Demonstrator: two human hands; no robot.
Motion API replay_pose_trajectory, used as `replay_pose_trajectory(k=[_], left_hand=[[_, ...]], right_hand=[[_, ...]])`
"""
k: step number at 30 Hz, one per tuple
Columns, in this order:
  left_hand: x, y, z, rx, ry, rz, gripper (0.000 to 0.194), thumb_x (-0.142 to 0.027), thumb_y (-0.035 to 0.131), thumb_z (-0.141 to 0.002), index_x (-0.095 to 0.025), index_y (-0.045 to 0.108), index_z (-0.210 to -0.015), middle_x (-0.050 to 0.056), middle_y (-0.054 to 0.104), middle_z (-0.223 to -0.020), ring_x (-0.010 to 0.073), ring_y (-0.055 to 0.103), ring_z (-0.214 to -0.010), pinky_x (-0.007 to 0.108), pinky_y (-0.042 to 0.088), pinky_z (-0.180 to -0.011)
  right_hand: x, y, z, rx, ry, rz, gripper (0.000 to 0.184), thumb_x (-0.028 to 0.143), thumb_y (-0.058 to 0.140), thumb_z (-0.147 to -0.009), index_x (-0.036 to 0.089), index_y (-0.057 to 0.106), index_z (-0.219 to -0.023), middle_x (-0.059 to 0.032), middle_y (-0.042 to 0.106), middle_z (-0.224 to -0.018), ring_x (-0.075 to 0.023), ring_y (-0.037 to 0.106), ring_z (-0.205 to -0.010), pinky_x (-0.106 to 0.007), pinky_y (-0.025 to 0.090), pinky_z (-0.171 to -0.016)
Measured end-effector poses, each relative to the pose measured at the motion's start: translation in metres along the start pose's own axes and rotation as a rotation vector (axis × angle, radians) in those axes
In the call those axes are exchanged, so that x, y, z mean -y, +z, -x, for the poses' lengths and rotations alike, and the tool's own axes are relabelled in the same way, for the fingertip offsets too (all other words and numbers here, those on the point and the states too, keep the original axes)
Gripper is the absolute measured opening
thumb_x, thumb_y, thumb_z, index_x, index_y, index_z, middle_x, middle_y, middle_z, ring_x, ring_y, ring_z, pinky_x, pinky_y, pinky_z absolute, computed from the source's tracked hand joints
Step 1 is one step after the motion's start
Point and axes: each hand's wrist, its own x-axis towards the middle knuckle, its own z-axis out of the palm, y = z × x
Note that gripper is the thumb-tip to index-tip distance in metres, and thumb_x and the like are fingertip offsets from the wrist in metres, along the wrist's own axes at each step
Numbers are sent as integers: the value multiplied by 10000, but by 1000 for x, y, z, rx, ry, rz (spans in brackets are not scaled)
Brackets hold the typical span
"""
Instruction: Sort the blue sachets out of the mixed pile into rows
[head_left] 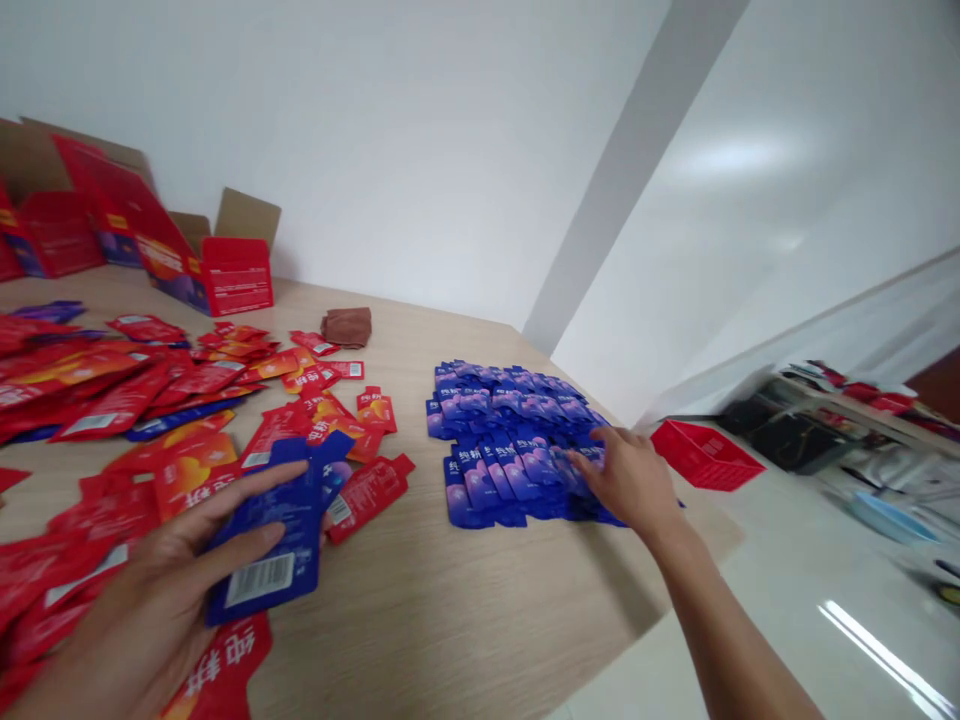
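My left hand lies low at the left with its fingers stretched over a blue pouch, barcode side up, holding it against the palm. Around it red pouches are scattered loose over the wooden table. My right hand reaches out to the right side of a neat pile of blue pouches, its fingertips resting on the pile's near right pouches. Whether those fingers pinch a pouch is hard to make out.
Open red cartons with brown flaps stand at the table's far left. A brown cloth-like lump lies behind the red pouches. A red basket sits off the table's right corner, above the glossy floor. A cluttered shelf runs along the right wall.
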Motion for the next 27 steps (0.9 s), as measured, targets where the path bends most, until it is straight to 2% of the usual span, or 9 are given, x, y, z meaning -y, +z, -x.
replay_pose_trajectory(k=[3,6,10,12,15,18,21,24,27], left_hand=[[-5,10,11,59,92,9,1336,-231,1147,-342,-383,642,-1569,76,870,-1235,346,861,-924,341,731,-705],[-3,11,13,81,204,-42,1397,-252,1125,-508,-395,427,-1709,82,878,-1172,341,866,-917,368,734,-740],[3,3,7,74,230,-90,1264,-335,1115,-548,-296,502,-1652,128,866,-1191,341,866,-891,361,733,-712],[4,0,6,118,215,-46,1165,-429,1103,-588,-250,560,-1603,155,845,-1262,356,857,-1012,350,736,-748],[3,2,11,68,158,86,975,-431,1066,-661,-226,647,-1518,150,814,-1353,342,790,-1253,265,716,-826],[0,8,17,-52,40,200,874,-223,995,-670,-249,677,-1483,106,797,-1411,310,769,-1299,207,699,-803],[1,10,17,-57,14,200,1008,-138,1017,-490,-274,709,-1441,60,818,-1380,332,794,-1238,215,708,-721],[12,4,3,-30,113,130,1156,-116,1081,-287,-352,758,-1372,-21,867,-1246,302,846,-1052,198,698,-684],[22,-4,-10,52,176,74,1059,-247,1144,-336,-416,791,-1320,-71,889,-1104,232,851,-885,162,677,-713]], right_hand=[[60,2,38,-47,-233,-485,249,394,655,-1038,201,721,-1180,-140,801,-1170,-282,773,-1062,-387,590,-958],[132,5,88,141,-440,-930,267,454,723,-1002,219,701,-1127,-52,776,-939,-213,738,-781,-335,591,-733],[206,1,131,241,-652,-986,710,446,925,-840,221,602,-1431,-120,760,-1260,-292,765,-1086,-423,648,-888],[226,-5,136,272,-669,-944,791,459,947,-811,206,576,-1462,-171,699,-1409,-355,728,-1250,-519,634,-1015],[239,-10,133,290,-616,-943,728,408,912,-826,202,586,-1444,-179,657,-1478,-377,701,-1306,-566,612,-1070],[239,-10,131,266,-602,-962,666,313,836,-838,201,583,-1444,-172,667,-1464,-369,709,-1286,-557,618,-1062],[232,-9,132,233,-623,-941,683,286,792,-826,207,567,-1466,-164,688,-1428,-370,721,-1272,-551,630,-1045],[220,-9,131,207,-615,-922,642,332,804,-824,212,598,-1420,-141,723,-1352,-359,748,-1210,-532,644,-1017],[199,-12,126,177,-558,-899,563,335,824,-806,208,652,-1327,-131,743,-1296,-348,761,-1161,-508,648,-994]])
